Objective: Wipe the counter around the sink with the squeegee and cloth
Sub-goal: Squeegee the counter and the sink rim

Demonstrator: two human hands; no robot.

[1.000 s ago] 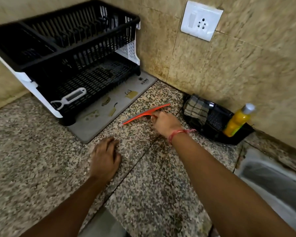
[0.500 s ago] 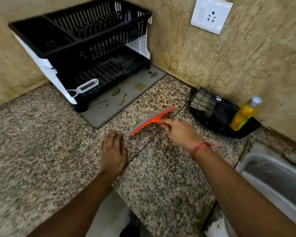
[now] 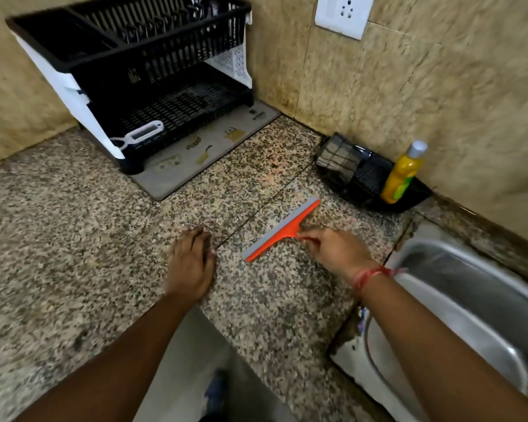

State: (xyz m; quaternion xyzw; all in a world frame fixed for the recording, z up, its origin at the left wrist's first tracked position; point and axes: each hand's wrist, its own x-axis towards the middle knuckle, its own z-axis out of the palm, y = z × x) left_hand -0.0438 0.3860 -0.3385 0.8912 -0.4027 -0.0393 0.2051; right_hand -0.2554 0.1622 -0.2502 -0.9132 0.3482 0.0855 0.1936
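An orange squeegee [image 3: 282, 230] with a grey blade lies against the speckled granite counter [image 3: 73, 239], its blade running diagonally. My right hand [image 3: 333, 252] grips its short handle, just left of the steel sink [image 3: 470, 300]. My left hand [image 3: 191, 263] rests flat on the counter, fingers straight, a little to the left of the squeegee. A checked cloth [image 3: 337, 161] sits folded in a black caddy [image 3: 409, 199] by the wall, apart from both hands.
A black two-tier dish rack [image 3: 141, 74] stands on a grey mat [image 3: 201, 153] in the back left corner, with a white peeler [image 3: 141, 135] on its lower tier. A yellow soap bottle [image 3: 404, 173] stands in the caddy. A wall socket [image 3: 342, 13] is above.
My right hand has drawn the squeegee toward me across the counter, away from the wall and caddy. My left hand has stayed flat on the counter.
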